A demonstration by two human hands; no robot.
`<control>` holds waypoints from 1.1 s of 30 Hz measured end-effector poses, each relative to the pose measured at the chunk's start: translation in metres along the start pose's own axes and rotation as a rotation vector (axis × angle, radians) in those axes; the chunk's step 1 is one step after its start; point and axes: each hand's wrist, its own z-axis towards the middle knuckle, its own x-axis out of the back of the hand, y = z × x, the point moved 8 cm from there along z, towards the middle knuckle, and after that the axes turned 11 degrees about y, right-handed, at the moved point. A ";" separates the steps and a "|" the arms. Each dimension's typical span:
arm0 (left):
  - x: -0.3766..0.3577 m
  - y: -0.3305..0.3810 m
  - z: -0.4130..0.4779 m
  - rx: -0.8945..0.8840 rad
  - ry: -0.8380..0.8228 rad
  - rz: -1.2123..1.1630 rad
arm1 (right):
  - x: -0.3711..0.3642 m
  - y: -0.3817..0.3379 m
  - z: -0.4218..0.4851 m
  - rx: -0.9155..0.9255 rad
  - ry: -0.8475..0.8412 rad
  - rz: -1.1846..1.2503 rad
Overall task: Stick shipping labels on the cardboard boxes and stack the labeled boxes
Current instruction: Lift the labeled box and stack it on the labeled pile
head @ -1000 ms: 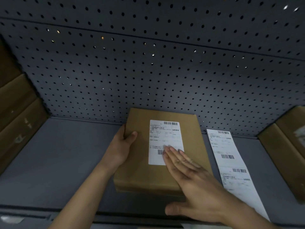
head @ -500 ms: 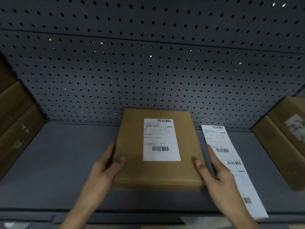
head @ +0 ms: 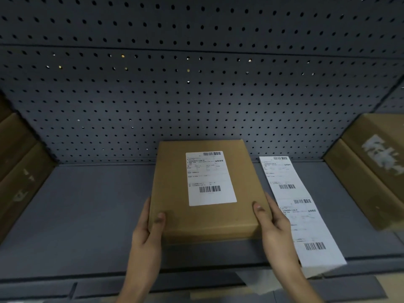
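Observation:
A flat brown cardboard box [head: 175, 193] lies in the middle of the grey shelf, its far end near the pegboard. A white shipping label [head: 209, 178] with barcodes is stuck on its top. My left hand [head: 148, 235] grips the box's near left edge, thumb on top. My right hand [head: 273, 226] grips the near right edge, thumb on top as well. A long white strip of shipping labels [head: 299, 208] lies on the shelf just right of the box, partly under my right hand.
The grey shelf [head: 87, 215] is backed by a dark pegboard wall [head: 196, 95]. Brown cardboard boxes are stacked at the left [head: 19, 171] and at the right [head: 371, 176]. The label strip hangs over the shelf's front edge.
My right hand left the label's surface and moved to the box's right edge. My left hand slid down the left edge toward the near corner. Both hands now hold the box.

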 end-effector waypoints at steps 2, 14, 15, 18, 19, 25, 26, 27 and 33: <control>0.001 0.001 0.000 0.000 -0.011 -0.005 | 0.001 0.000 -0.002 0.001 0.004 -0.003; -0.008 0.036 -0.014 -0.119 -0.023 0.013 | 0.048 -0.024 -0.031 0.067 0.180 0.102; -0.013 0.039 -0.017 -0.137 -0.035 0.016 | 0.056 -0.026 -0.033 0.077 0.206 0.104; -0.036 0.048 -0.032 -0.171 -0.117 0.005 | 0.088 -0.031 -0.040 0.090 0.292 0.128; -0.043 0.050 -0.038 -0.170 -0.142 -0.013 | 0.099 -0.034 -0.044 0.099 0.316 0.140; -0.099 0.060 -0.089 -0.146 -0.287 -0.081 | 0.180 -0.044 -0.066 0.159 0.467 0.167; -0.110 0.061 -0.101 -0.149 -0.305 -0.080 | 0.196 -0.044 -0.068 0.167 0.490 0.175; -0.121 0.063 -0.114 -0.162 -0.322 -0.074 | 0.213 -0.043 -0.070 0.176 0.512 0.183; -0.198 0.068 -0.205 -0.193 -0.421 -0.097 | 0.329 -0.047 -0.076 0.213 0.599 0.226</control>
